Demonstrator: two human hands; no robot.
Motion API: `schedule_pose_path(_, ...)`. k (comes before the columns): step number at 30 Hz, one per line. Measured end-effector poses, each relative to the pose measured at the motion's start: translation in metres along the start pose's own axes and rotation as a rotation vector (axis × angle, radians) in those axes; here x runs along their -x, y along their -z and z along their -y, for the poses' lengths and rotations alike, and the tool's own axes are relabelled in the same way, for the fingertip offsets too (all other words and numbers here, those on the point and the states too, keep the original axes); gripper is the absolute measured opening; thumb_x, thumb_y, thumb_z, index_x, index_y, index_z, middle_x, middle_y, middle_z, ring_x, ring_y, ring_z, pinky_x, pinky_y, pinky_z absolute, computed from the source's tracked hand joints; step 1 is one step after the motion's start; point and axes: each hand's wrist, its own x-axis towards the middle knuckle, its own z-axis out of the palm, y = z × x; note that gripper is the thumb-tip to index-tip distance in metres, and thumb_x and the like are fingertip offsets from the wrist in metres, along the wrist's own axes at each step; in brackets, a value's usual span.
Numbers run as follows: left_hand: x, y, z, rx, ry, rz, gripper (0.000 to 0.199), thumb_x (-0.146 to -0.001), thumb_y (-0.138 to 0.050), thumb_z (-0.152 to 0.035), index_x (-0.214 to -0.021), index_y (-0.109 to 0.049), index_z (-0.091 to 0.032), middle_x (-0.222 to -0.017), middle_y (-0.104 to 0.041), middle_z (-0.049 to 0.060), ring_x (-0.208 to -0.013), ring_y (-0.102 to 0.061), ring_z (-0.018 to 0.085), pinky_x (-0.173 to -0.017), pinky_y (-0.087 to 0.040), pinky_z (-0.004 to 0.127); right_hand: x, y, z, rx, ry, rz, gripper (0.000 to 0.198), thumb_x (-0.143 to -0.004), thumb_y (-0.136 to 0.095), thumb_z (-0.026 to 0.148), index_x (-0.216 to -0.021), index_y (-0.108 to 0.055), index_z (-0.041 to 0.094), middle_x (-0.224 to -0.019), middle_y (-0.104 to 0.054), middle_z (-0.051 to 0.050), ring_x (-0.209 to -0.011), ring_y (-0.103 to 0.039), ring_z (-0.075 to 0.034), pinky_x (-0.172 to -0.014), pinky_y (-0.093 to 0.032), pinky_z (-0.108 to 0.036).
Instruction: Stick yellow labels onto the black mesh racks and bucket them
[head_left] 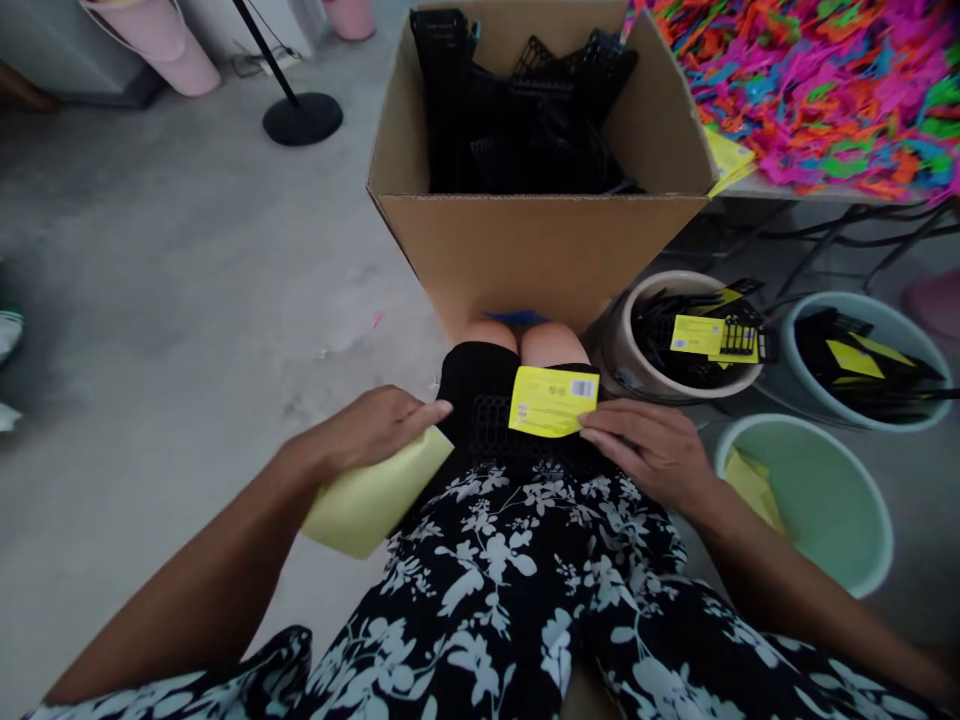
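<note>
I sit on grey concrete floor (187,280) behind the cardboard box (540,250), my left hand (367,430) gripping pale yellow sheets (375,500), my right hand (652,450) pinching a yellow label (553,402) on the black basket (487,410) in my lap.

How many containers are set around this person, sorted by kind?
Cardboard box full of black plastic pieces: 1
Beige bucket with black pieces and yellow labels: 1
Pale blue bucket with black pieces and yellow labels: 1
Green bucket with yellow sheets: 1
Total: 4 containers

The left hand rests on a yellow sheet stack; the right hand touches a yellow label.
</note>
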Motion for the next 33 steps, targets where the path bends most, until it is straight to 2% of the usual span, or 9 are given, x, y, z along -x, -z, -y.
schedule_pose_path(2, -0.015, -0.017, -0.015, -0.237, -0.201, -0.031, 0.055, -0.103, -0.043, -0.059, -0.067, -0.061, -0.021, -0.065, -0.062, 0.000, -0.062, -0.056, 0.017, -0.060, -0.034, 0.030, 0.008, -0.011, 0.001, -0.037, -0.015, 0.032, 0.014, -0.098, -0.071, 0.018, -0.111, -0.076, 0.020, -0.101, -0.081, -0.005, -0.090, -0.078, -0.017, -0.085, -0.064, -0.029)
schedule_pose_path(4, -0.026, -0.027, -0.022, -0.399, -0.357, -0.112, 0.039, -0.105, -0.047, -0.052, -0.090, -0.069, -0.023, -0.084, -0.073, 0.001, -0.074, -0.064, 0.019, -0.065, -0.037, 0.031, 0.014, -0.017, -0.001, -0.081, -0.055, 0.049, 0.014, -0.098, -0.071, 0.018, -0.111, -0.075, 0.020, -0.102, -0.081, -0.006, -0.090, -0.077, -0.017, -0.085, -0.065, -0.029)
schedule_pose_path(7, -0.035, -0.032, -0.024, -0.525, -0.448, -0.184, 0.028, -0.106, -0.049, -0.041, -0.124, -0.063, -0.025, -0.109, -0.076, 0.002, -0.083, -0.069, 0.020, -0.066, -0.040, 0.032, 0.020, -0.019, -0.005, -0.161, -0.142, 0.050, 0.014, -0.099, -0.069, 0.017, -0.111, -0.076, 0.021, -0.102, -0.080, -0.005, -0.090, -0.077, -0.017, -0.085, -0.064, -0.029)
schedule_pose_path(11, -0.041, -0.036, -0.024, -0.578, -0.545, -0.179, 0.035, -0.108, -0.045, -0.037, -0.141, -0.055, -0.029, -0.115, -0.072, 0.003, -0.087, -0.069, 0.019, -0.064, -0.042, 0.031, 0.022, -0.019, -0.012, -0.231, -0.208, 0.047, 0.015, -0.098, -0.070, 0.016, -0.110, -0.076, 0.023, -0.102, -0.081, -0.004, -0.092, -0.077, -0.017, -0.087, -0.063, -0.029)
schedule_pose_path(17, -0.047, -0.047, -0.025, -0.522, -0.559, -0.168, 0.036, -0.109, -0.044, -0.038, -0.142, -0.055, -0.029, -0.114, -0.068, 0.004, -0.086, -0.068, 0.018, -0.066, -0.045, 0.030, 0.022, -0.024, -0.019, -0.267, -0.198, 0.077, 0.016, -0.097, -0.072, 0.016, -0.111, -0.076, 0.022, -0.101, -0.081, -0.004, -0.092, -0.077, -0.016, -0.086, -0.062, -0.028)
schedule_pose_path(24, -0.052, -0.053, -0.023, -0.473, -0.534, -0.182, 0.033, -0.109, -0.043, -0.039, -0.131, -0.062, -0.026, -0.115, -0.068, 0.005, -0.090, -0.068, 0.019, -0.068, -0.047, 0.030, 0.024, -0.027, -0.024, -0.261, -0.170, 0.116, 0.016, -0.097, -0.072, 0.019, -0.113, -0.076, 0.023, -0.101, -0.081, -0.004, -0.092, -0.077, -0.017, -0.085, -0.064, -0.030)
schedule_pose_path(33, -0.055, -0.058, -0.026, -0.427, -0.503, -0.235, 0.036, -0.108, -0.045, -0.050, -0.123, -0.066, -0.024, -0.112, -0.071, 0.005, -0.086, -0.069, 0.019, -0.062, -0.042, 0.030, 0.028, -0.028, -0.022, -0.232, -0.171, 0.114, 0.016, -0.098, -0.072, 0.019, -0.112, -0.077, 0.023, -0.101, -0.081, -0.005, -0.090, -0.077, -0.018, -0.084, -0.064, -0.030)
